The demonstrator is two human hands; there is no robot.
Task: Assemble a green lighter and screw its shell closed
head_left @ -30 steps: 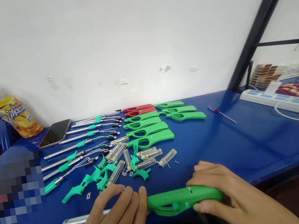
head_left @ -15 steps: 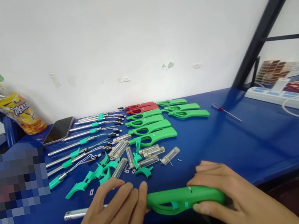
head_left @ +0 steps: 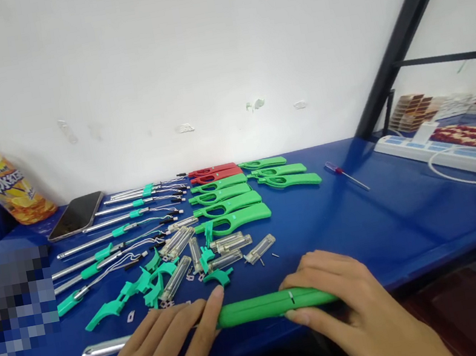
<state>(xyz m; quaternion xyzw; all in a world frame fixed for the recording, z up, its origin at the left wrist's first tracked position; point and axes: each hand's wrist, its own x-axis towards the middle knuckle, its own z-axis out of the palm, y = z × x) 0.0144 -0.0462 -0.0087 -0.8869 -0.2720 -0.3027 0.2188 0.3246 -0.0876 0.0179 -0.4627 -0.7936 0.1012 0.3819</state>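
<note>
A long-nosed green lighter (head_left: pixel 256 308) lies level across both hands at the table's front edge, its narrow seam side facing up. Its metal tube (head_left: pixel 105 349) points left. My left hand (head_left: pixel 163 354) is closed round the joint of tube and body, covering it. Around the rear of the handle, my right hand (head_left: pixel 340 301) grips with thumb in front and fingers behind. Just beyond the left hand lie loose teal triggers (head_left: pixel 135 285) and clear fuel tanks (head_left: pixel 177 277). Small metal clips (head_left: pixel 131 316) lie there too.
Behind are green handle shells (head_left: pixel 238 218), red shells (head_left: pixel 218 169) and metal tubes with wires (head_left: pixel 105 235). A phone (head_left: pixel 76 215) and a drink bottle (head_left: pixel 3 182) stand left. Right are a screwdriver (head_left: pixel 348 176) and a power strip (head_left: pixel 445 153).
The lighter has rolled in my hands: its trigger loop faced me before, and now the narrow seam side shows. The whole view has shifted, moving the table things slightly left.
</note>
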